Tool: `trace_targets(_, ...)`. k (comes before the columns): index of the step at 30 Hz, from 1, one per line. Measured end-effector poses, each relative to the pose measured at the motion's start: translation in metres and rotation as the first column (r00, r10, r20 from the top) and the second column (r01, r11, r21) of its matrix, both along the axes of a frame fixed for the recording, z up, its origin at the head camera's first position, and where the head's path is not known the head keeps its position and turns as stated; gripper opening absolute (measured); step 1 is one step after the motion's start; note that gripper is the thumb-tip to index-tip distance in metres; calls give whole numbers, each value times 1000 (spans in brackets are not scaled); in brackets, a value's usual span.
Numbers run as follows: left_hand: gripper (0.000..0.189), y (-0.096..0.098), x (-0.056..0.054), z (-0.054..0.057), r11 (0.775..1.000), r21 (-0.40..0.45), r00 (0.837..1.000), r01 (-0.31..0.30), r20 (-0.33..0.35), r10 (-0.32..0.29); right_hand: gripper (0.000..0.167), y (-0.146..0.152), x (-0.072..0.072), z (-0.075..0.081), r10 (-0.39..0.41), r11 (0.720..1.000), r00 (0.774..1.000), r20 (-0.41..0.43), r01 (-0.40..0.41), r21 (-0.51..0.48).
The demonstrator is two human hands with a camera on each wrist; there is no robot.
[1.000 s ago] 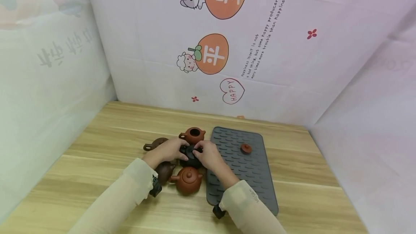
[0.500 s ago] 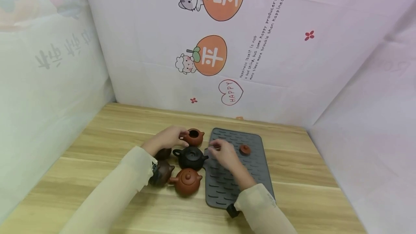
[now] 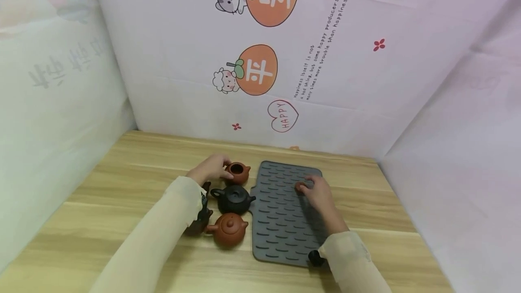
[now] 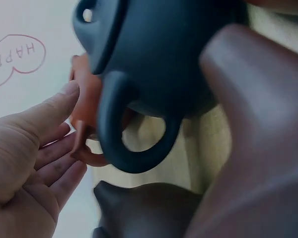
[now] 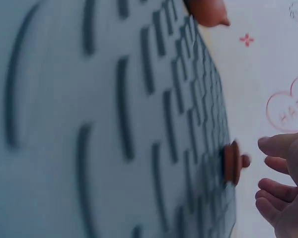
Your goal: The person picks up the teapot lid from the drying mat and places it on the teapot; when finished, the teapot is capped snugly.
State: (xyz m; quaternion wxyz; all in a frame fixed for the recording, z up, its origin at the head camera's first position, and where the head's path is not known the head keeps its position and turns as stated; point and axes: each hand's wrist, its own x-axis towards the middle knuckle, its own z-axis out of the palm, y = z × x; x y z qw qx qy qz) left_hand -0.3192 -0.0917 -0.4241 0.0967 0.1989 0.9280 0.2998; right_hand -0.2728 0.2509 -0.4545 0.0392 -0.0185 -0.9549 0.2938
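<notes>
A lidless reddish-brown teapot point(image 3: 241, 178) stands at the back of the group on the wooden table. Beside its handle is my left hand point(image 3: 211, 168), fingers extended and thumb near the pot's body; whether they touch it I cannot tell. A small reddish-brown teapot lid point(image 3: 300, 187) lies knob up on the grey ridged mat point(image 3: 281, 227). In the right wrist view my right hand point(image 5: 285, 181) is just short of the lid's knob, thumb and fingers spread apart. The black teapot point(image 3: 233, 199), lid on, sits in front of the lidless one.
A lidded reddish teapot point(image 3: 229, 232) stands nearest in front. Dark brown teapots point(image 4: 149, 210) are left of the group, partly hidden by my left forearm in the head view. The mat's left tab lies close to the black teapot's spout. A printed cloth wall point(image 3: 195, 80) rises behind.
Both hands have left the black teapot. The left moved back to the lidless reddish teapot, while the right crossed the mat to the small lid. The head view has shifted slightly.
</notes>
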Motion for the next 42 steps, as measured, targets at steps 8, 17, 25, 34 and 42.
trace_targets(8, 37, 0, -1, -7, 999, 43, 999, -34, 40, 33, 28, 8, 1, -17, -27, 1000, 999, 35, 27, -12)
trace_targets(17, 37, 0, -4, -7, 999, 29, 998, -44, 44, 43, 26, 4, -6, -21, -88, 994, 996, 35, 90, -58)
trace_targets(25, 37, 1, -3, -8, 998, 35, 997, -60, 44, 59, 21, -8, -9, -17, -118, 987, 993, 25, 121, -107)
trace_targets(34, 34, 1, -6, -13, 997, 35, 995, -76, 63, 74, 17, -64, -16, -8, -19, 978, 991, -132, -9, -206)
trace_targets(42, 30, 2, -7, -12, 997, 44, 996, -70, 56, 67, 17, -123, -27, 10, 140, 958, 979, -150, -172, -232)
